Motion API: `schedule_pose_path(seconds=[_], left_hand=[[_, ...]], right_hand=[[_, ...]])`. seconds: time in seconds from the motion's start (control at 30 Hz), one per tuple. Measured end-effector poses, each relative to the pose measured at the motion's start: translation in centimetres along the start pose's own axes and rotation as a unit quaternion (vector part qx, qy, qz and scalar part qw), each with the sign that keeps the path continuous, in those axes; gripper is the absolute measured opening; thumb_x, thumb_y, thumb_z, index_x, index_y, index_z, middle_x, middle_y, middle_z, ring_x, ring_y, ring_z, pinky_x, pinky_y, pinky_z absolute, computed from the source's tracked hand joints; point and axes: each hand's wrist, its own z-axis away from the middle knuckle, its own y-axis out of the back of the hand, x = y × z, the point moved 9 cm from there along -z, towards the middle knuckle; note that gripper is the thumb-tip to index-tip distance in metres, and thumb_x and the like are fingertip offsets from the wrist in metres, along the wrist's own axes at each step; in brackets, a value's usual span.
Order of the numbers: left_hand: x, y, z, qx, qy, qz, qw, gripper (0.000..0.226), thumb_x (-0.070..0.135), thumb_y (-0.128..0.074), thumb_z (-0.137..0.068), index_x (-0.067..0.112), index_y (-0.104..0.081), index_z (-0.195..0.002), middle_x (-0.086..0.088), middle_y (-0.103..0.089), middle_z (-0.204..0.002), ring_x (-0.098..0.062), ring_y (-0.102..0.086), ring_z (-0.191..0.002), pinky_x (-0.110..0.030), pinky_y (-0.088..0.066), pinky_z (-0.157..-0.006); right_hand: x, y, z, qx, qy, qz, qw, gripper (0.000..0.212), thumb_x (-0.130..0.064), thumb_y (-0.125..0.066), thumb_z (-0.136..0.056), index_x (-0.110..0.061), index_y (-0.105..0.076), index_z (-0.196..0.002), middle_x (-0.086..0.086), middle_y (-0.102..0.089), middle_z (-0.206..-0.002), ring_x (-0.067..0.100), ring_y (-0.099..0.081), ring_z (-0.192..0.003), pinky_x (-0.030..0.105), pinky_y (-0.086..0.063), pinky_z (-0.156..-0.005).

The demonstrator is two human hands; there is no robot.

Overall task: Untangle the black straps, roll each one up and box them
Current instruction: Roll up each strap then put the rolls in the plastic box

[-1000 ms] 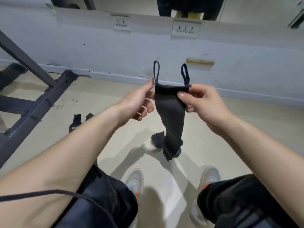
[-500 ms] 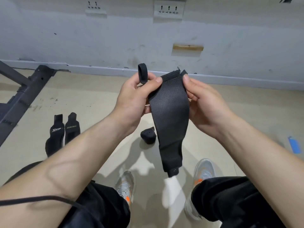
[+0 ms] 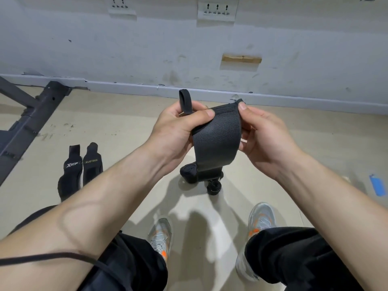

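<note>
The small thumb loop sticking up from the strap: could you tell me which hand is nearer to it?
Left. The left hand pinches the strap right at the loop; the right hand holds the opposite corner.

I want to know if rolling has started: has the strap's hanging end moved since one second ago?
Yes. The strap hangs shorter: its lower end has risen from the shoes toward the hands, measured against the baseboard.

I am counting one strap (image 3: 216, 141) in the two hands (image 3: 176, 131) (image 3: 266, 135), two flat straps (image 3: 70, 175) (image 3: 92, 164) and two rolled ones (image 3: 189, 172) (image 3: 213, 187) lying on the floor, plus two shoes (image 3: 160, 234) (image 3: 260, 217).
</note>
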Motion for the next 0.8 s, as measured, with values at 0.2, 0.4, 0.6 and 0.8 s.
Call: schedule_pose_path(seconds=[0.2, 0.4, 0.6, 0.8], left_hand=[[-0.4, 0.0, 0.1, 0.002, 0.018, 0.001, 1.0, 0.02, -0.002, -0.072, -0.086, 0.015, -0.062, -0.083, -0.001, -0.066, -0.075, -0.014, -0.066, -0.065, -0.024, -0.056, -0.063], [-0.2, 0.1, 0.2, 0.019, 0.01, 0.019, 1.0, 0.019, -0.005, -0.072, -0.086, 0.011, -0.062, -0.084, -0.005, -0.066, -0.076, -0.015, -0.067, -0.064, -0.024, -0.056, -0.059], [-0.4, 0.2, 0.1, 0.022, -0.007, 0.024, 0.999, 0.035, -0.008, -0.072, -0.085, 0.016, -0.047, -0.083, -0.01, -0.066, -0.079, -0.021, -0.069, -0.065, -0.027, -0.057, -0.059], [-0.7, 0.4, -0.2, 0.022, 0.006, 0.06, 0.998, 0.015, -0.001, -0.07, -0.09, 0.009, -0.06, -0.089, -0.01, -0.073, -0.088, -0.022, -0.075, -0.086, -0.028, -0.061, -0.078]], right_hand=[[-0.3, -0.2, 0.4, 0.005, 0.007, -0.007, 1.0, 0.023, -0.028, -0.054, -0.103, -0.017, -0.072, -0.096, -0.004, -0.07, -0.083, 0.007, -0.061, -0.069, 0.022, -0.05, -0.063], [-0.2, -0.6, 0.7, 0.004, 0.004, -0.038, 0.999, 0.023, -0.025, -0.053, -0.104, -0.017, -0.071, -0.094, -0.005, -0.073, -0.082, 0.007, -0.065, -0.067, 0.022, -0.051, -0.063], [-0.3, -1.2, 1.0, -0.021, 0.042, -0.001, 0.999, 0.011, -0.015, -0.064, -0.096, -0.008, -0.064, -0.104, -0.004, -0.071, -0.074, 0.009, -0.067, -0.069, 0.029, -0.053, -0.073], [-0.3, 0.2, 0.2, 0.02, 0.046, 0.017, 0.999, 0.014, -0.014, -0.06, -0.1, -0.004, -0.069, -0.1, 0.006, -0.074, -0.084, 0.013, -0.069, -0.071, 0.021, -0.052, -0.063]])
